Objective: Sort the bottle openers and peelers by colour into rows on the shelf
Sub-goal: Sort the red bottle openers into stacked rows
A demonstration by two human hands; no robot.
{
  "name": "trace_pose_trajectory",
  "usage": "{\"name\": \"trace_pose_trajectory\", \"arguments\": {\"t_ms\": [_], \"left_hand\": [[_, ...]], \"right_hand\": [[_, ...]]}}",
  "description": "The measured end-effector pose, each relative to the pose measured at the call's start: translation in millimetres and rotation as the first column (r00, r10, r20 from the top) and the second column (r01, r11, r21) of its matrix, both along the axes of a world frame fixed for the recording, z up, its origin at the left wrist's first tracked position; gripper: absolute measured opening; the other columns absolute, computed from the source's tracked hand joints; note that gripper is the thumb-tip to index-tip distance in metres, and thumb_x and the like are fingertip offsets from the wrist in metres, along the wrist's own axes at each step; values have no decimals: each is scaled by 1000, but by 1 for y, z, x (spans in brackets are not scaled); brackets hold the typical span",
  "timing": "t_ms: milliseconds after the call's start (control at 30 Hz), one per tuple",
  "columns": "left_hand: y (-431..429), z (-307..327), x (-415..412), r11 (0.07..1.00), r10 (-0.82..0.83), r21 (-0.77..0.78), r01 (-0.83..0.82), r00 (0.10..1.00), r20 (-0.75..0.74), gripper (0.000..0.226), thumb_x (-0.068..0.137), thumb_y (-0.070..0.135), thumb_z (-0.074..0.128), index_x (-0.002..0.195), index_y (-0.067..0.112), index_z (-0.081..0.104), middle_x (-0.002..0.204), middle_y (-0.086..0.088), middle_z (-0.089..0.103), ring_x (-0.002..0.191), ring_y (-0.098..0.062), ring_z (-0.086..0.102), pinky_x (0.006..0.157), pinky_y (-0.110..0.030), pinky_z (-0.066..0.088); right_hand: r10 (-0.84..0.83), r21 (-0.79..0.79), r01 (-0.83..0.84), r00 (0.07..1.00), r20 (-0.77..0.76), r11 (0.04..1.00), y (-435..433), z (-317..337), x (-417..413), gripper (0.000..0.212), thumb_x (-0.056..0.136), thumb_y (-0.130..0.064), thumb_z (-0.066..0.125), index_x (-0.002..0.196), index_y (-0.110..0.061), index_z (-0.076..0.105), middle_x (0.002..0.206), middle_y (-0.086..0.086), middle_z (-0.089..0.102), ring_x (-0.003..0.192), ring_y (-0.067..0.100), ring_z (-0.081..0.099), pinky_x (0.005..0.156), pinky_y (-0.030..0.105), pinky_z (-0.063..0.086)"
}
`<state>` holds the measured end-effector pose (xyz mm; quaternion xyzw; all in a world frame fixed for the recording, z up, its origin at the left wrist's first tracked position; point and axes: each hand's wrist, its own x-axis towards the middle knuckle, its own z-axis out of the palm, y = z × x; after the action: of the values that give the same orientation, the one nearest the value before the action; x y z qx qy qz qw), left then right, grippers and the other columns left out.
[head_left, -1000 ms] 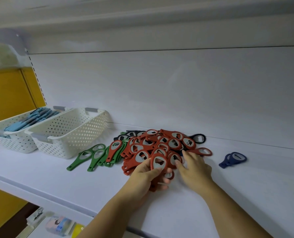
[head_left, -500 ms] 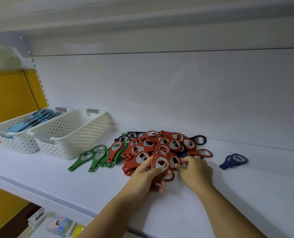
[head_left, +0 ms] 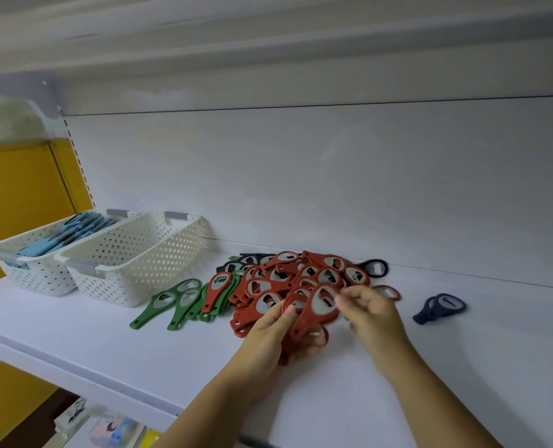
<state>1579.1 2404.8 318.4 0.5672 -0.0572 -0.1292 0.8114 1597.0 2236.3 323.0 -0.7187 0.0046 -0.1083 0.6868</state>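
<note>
The left hand grips a stack of red openers at the pile's near edge, likely gathering one colour. The right hand, fingers curled, pinches the top one, seemingly to square it.

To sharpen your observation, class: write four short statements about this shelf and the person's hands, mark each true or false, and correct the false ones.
1. The left hand grips a bunch of red openers. True.
2. The green openers lie right of the red pile. False: they lie left of it.
3. The dark blue openers lie apart, right of the pile. True.
4. The light blue items lie in the red pile. False: they sit in the leftmost basket.
</note>
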Motion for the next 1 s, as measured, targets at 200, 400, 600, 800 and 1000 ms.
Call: {"name": "trace_pose_trajectory", "arguments": {"t_ms": [200, 400, 600, 800, 1000], "left_hand": [[4, -2, -1, 989, -84, 129, 72, 992, 97, 20, 92, 10, 57, 111, 10, 62, 92, -15, 68, 62, -15, 57, 53, -23, 45], [4, -4, 2, 995, -35, 98, 29, 998, 59, 18, 94, 7, 53, 111, 9, 58, 91, -16, 68, 57, -15, 53, 49, -23, 41], [4, -4, 1, 991, -23, 137, 13, 997, 76, 21, 94, 6, 54, 112, 13, 60, 92, -15, 69, 61, -15, 54, 53, -23, 42], [3, -2, 0, 999, 9, 48, -12, 998, 55, 19, 94, 3, 51, 113, 3, 57, 88, -16, 67, 72, -21, 62, 65, -29, 52], [1, -2, -1, 998, -5, 57, 1, 997, 73, 23, 97, 15, 49, 117, 8, 58, 94, -18, 69, 82, -28, 67, 72, -34, 55]], "right_hand": [[-28, -394, 60, 996, 87, 917, 16, -13, -1, 17, 88, -31, 65, 72, -24, 63, 64, -13, 64, 67, 0, 59, 58, 10, 42], [-207, -844, 96, 978, -18, 528, 1, -27, 25, 43, 95, -41, 49, 132, -18, 50, 137, 1, 49, 127, 22, 41, 100, 35, 38], [-265, -791, 181, 964, 24, 585, 6, -27, 25, 24, 92, -36, 55, 107, -19, 61, 112, -1, 59, 109, 20, 51, 88, 32, 45], [-291, -132, 284, 956, -35, 950, -14, -14, 20, 9, 92, -22, 59, 88, -15, 62, 80, -1, 58, 74, 17, 52, 60, 25, 39], [-15, 246, 24, 999, -38, 969, -5, 1, 4, 8, 89, -7, 62, 86, -10, 69, 62, 1, 57, 52, 7, 48, 49, 19, 41]]}}
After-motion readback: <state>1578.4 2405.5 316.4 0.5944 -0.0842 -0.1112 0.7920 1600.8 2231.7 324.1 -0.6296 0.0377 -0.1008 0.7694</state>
